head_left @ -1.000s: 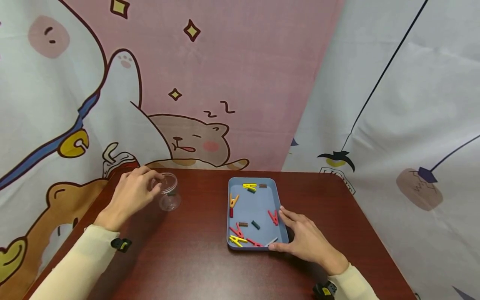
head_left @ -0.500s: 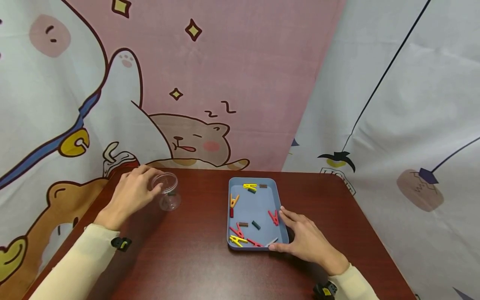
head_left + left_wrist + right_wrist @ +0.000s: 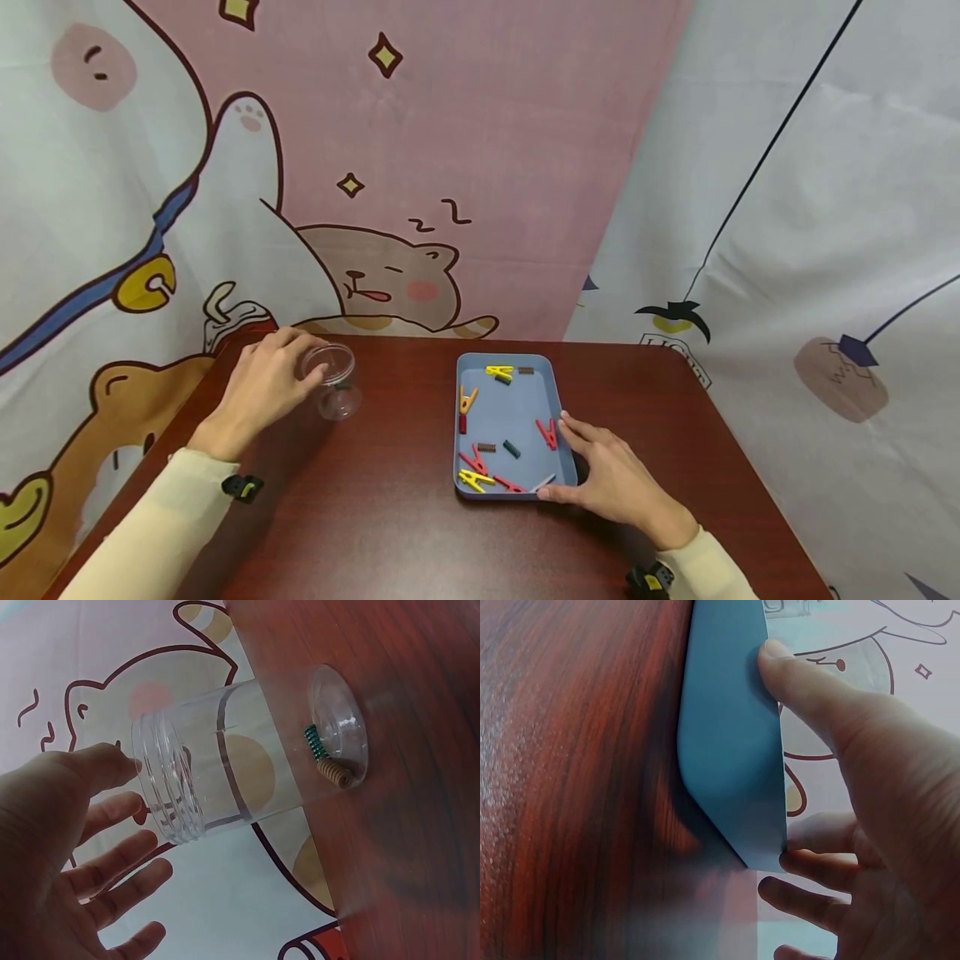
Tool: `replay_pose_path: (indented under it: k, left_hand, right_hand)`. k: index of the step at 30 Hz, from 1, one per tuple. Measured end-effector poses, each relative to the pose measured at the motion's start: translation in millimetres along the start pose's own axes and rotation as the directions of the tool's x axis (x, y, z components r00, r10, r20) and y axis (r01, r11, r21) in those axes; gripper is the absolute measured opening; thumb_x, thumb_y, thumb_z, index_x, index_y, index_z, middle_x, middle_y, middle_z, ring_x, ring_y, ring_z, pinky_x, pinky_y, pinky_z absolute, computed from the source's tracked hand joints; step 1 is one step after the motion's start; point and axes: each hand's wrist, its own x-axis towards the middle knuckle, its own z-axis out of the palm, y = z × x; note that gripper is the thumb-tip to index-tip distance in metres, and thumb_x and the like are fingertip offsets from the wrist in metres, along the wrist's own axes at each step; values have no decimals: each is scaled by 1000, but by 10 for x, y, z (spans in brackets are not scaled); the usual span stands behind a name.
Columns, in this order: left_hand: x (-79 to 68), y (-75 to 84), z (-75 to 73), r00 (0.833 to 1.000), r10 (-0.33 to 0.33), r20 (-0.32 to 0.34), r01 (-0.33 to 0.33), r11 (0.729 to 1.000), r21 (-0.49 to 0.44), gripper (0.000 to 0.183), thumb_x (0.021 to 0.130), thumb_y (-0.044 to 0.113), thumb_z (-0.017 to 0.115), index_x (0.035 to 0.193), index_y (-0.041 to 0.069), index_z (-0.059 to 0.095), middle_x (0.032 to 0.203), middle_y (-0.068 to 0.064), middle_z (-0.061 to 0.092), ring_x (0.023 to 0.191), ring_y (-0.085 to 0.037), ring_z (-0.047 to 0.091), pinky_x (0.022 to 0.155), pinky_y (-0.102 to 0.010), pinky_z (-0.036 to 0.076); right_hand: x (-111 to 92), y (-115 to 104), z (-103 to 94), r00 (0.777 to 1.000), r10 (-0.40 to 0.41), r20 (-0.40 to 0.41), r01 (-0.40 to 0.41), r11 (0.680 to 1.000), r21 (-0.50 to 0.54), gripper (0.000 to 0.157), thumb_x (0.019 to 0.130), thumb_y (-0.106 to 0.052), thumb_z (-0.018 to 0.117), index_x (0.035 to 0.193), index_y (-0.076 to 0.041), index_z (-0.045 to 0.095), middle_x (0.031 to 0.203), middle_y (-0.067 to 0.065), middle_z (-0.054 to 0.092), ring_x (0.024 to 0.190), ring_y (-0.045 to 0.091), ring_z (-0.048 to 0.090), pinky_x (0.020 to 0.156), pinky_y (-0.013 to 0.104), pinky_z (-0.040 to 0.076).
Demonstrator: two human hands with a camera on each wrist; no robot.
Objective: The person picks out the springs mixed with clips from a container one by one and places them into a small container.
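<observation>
A clear lidless jar (image 3: 340, 402) stands upright on the table's far left. Inside, on its bottom, lie a green spring (image 3: 315, 742) and a brown spring (image 3: 334, 772), seen in the left wrist view. My left hand (image 3: 262, 387) is at the jar's threaded rim, thumb and index tips at its edge, other fingers spread loosely. A blue-grey tray (image 3: 517, 408) holds small clips and springs. My right hand (image 3: 618, 479) rests on the tray's near right corner, thumb on the near edge and a fingertip on the right side; its fingers are fairly straight.
In the tray are yellow clips (image 3: 476, 481), red clips (image 3: 547, 434), an orange clip (image 3: 467, 401), a pale clip (image 3: 543, 482), and brown (image 3: 487, 448), dark green (image 3: 512, 449) and dark red springs (image 3: 462, 424). The brown table (image 3: 390, 533) meets a printed cloth backdrop.
</observation>
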Motion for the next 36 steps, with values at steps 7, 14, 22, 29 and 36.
replay_pose_path:
  k: [7, 14, 22, 29, 36]
  left_hand:
    - [7, 52, 4, 1000, 3, -13, -3, 1000, -5, 32, 98, 23, 91, 127, 11, 85, 128, -18, 79, 115, -46, 78, 103, -79, 53]
    - [-5, 150, 9, 998, 45, -46, -46, 999, -1, 31, 96, 22, 92, 125, 12, 85, 127, -18, 81, 116, -47, 78, 104, -79, 54]
    - [-4, 281, 20, 992, 96, -76, -97, 995, -10, 26, 96, 22, 93, 121, 17, 86, 124, -12, 81, 119, -42, 77, 103, -76, 54]
    - [-15, 386, 61, 990, 122, -71, -122, 992, -1, 28, 98, 22, 92, 124, 13, 86, 120, -11, 82, 112, -41, 77, 100, -72, 56]
    - [-69, 482, 142, 991, 129, -25, -129, 992, -4, 29, 99, 27, 90, 126, 17, 85, 127, -9, 82, 117, -39, 76, 104, -69, 56]
  right_hand:
    - [1, 3, 9, 1000, 0, -6, 0, 1000, -1, 120, 82, -82, 92, 170, -7, 59, 181, 14, 54, 155, 48, 63, 122, 78, 52]
    - [8, 18, 16, 1000, 11, 7, -11, 1000, -1, 121, 82, -83, 91, 171, -8, 58, 182, 14, 53, 157, 48, 61, 125, 79, 50]
    - [13, 46, 45, 1000, -2, 2, 2, 1000, -14, 122, 83, -86, 88, 172, -8, 56, 184, 13, 51, 157, 48, 61, 125, 79, 49]
    - [4, 42, 66, 1000, -9, 29, 11, 999, -45, 128, 85, -91, 81, 177, -8, 48, 187, 13, 46, 162, 45, 58, 130, 81, 42]
    - [-11, 55, 0, 997, -63, 42, 67, 991, -114, 127, 89, -96, 73, 178, -8, 47, 188, 11, 44, 166, 38, 55, 133, 76, 42]
